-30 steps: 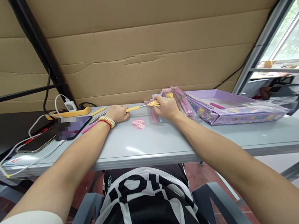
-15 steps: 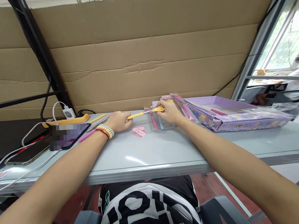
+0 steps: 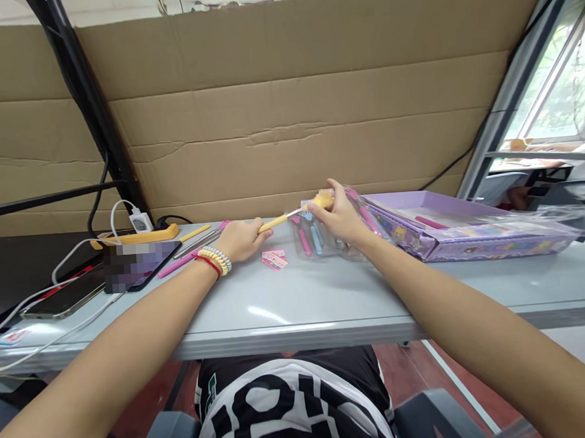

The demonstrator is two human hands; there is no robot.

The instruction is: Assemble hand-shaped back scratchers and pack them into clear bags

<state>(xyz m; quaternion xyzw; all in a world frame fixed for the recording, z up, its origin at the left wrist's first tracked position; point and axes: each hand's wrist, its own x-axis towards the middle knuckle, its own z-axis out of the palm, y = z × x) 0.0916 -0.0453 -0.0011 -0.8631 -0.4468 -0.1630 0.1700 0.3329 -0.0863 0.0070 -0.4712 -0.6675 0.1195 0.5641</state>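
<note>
Yellow plastic forms the handle of the small telescopic rake (image 3: 292, 215), which the left hand (image 3: 244, 238) grips at its grip end and the right hand (image 3: 340, 217) pinches at its fanned head. Since half a second ago the head has risen off the grey desk (image 3: 298, 298), above the clear bags of pens (image 3: 318, 238). Motion blurs the prongs. A pink card (image 3: 274, 259) lies flat beside the left hand; the lilac box (image 3: 454, 231) sits right.

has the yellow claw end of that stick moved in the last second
Yes. The yellow claw end has lifted off the clear packets, pinched in the right hand.
</note>
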